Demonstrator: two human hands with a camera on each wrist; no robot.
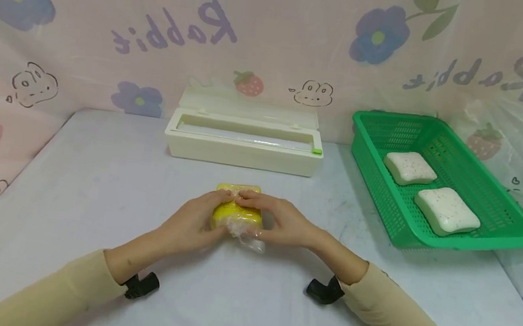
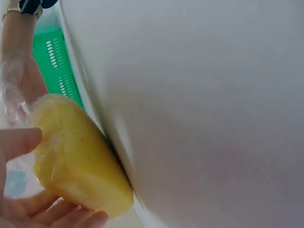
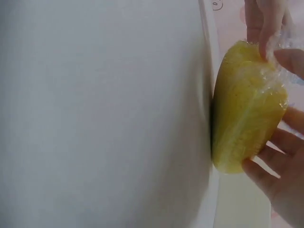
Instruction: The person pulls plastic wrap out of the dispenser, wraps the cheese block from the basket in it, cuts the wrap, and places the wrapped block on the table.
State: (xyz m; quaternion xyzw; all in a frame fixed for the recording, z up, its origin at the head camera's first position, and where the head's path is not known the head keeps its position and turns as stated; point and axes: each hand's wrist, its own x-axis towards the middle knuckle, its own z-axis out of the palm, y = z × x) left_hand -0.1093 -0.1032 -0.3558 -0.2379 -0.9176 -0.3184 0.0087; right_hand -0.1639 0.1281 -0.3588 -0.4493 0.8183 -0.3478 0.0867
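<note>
A yellow speckled block (image 1: 237,216) wrapped in clear cling film stands on the table in front of me. My left hand (image 1: 191,221) holds its left side, with the thumb on the near face and the fingers around the far side. From the right, my right hand (image 1: 290,223) grips the block with its fingertips. Loose cling film (image 1: 252,243) bunches on the near face, between the thumbs. In the left wrist view the block (image 2: 83,156) shows a smooth, rounded side. The right wrist view shows film gathered between the hands at the block's (image 3: 249,104) upper end.
Behind the block stands a white cling film dispenser (image 1: 242,155) with its lid raised. At the right, a green basket (image 1: 375,200) holds two white speckled blocks, one farther back (image 1: 409,169) and one nearer (image 1: 449,209). A printed curtain (image 1: 278,38) encloses the table.
</note>
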